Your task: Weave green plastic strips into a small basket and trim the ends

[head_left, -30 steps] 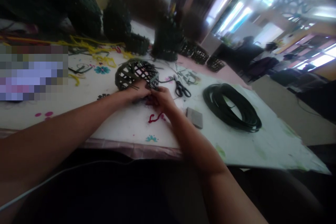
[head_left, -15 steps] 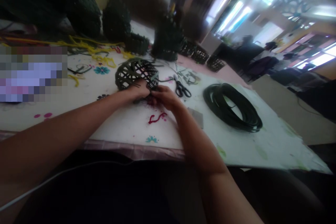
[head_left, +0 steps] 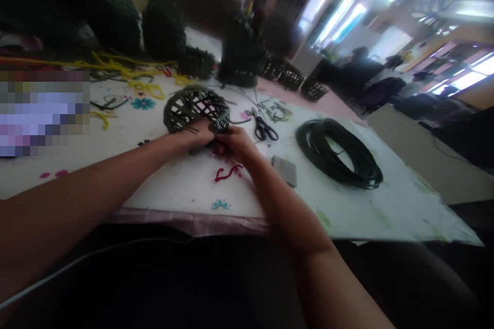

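Note:
A dark green woven basket (head_left: pixel 195 108) with an open lattice lies tilted on the table, loose strip ends sticking out around it. My left hand (head_left: pixel 203 131) is closed on the near side of its rim, partly inside the weave. Right beside it, my right hand (head_left: pixel 237 143) pinches the same edge, its fingers curled and partly hidden. Between the hands the weave is too dark to make out fully. Black-handled scissors (head_left: pixel 264 128) rest to the right of the basket, and a short dark red piece of cord (head_left: pixel 227 172) lies in front of the hands.
A large coil of dark strip (head_left: pixel 339 154) lies on the right, near a small grey block (head_left: pixel 284 170). Yellow strips (head_left: pixel 142 85) are tangled at the back left. Dark woven baskets (head_left: pixel 241 56) stand along the far side. A white cable (head_left: pixel 77 262) crosses my lap. People sit in the background.
The whole view has shifted slightly, so things sit a little further left. The grey block shows more beside my right forearm. Both hands keep their hold on the basket.

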Available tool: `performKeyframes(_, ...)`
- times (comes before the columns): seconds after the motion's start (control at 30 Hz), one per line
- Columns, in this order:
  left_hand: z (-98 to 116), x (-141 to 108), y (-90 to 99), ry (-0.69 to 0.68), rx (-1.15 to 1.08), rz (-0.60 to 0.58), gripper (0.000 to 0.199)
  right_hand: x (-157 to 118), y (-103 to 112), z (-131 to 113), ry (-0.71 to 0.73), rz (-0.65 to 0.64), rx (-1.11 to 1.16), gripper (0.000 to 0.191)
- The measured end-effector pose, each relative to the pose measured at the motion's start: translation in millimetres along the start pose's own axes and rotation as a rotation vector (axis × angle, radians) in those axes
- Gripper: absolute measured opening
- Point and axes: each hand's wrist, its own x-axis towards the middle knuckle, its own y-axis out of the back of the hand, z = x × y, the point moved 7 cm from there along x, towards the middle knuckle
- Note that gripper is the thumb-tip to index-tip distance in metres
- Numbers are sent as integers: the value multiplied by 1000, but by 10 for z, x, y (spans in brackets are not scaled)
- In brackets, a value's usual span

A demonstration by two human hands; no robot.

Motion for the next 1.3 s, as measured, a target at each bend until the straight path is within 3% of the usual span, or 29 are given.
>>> performKeyframes(0.3,-15,-14,-21,73,136,19,24,27,31,-4,-59,-54,70,23)
performKeyframes(0.93,-70,-18,-69,45,156,15,20,-48,-18,-36,-29,67,-33,22)
performKeyframes(1.3,-151,16,-69,-14,106,-34,27,-18,-19,18,-46,-34,64,21)
